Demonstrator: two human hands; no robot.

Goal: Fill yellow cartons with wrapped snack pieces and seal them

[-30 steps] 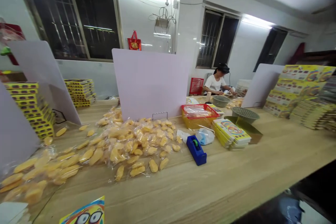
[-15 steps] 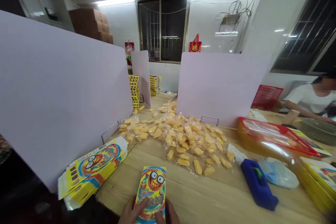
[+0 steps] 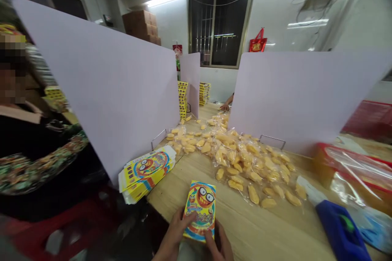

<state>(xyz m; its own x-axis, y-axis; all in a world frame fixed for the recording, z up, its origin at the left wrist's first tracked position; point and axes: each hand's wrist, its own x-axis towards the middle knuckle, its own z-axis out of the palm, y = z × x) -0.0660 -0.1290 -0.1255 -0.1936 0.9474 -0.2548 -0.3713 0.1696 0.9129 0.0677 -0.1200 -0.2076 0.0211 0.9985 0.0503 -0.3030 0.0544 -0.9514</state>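
Carton [image 3: 202, 209]: here, between two hands, long axis pointing away!
Left hand [image 3: 177, 228]: grip holding its left edge.
Right hand [image 3: 221, 245]: grip holding lower right, nearer the packets [image 3: 240, 159].

Window [image 3: 229, 24]: dark, with bars [image 3: 203, 45] in the left part.
Red bag [image 3: 257, 44]: hangs at the white wall [image 3: 277, 6], to the right of the window.
Brown cartons [image 3: 141, 23]: stacked beyond the left partition [image 3: 131, 77].
Co-worker [image 3: 20, 136]: at far left, with patterned sleeve [image 3: 52, 164].
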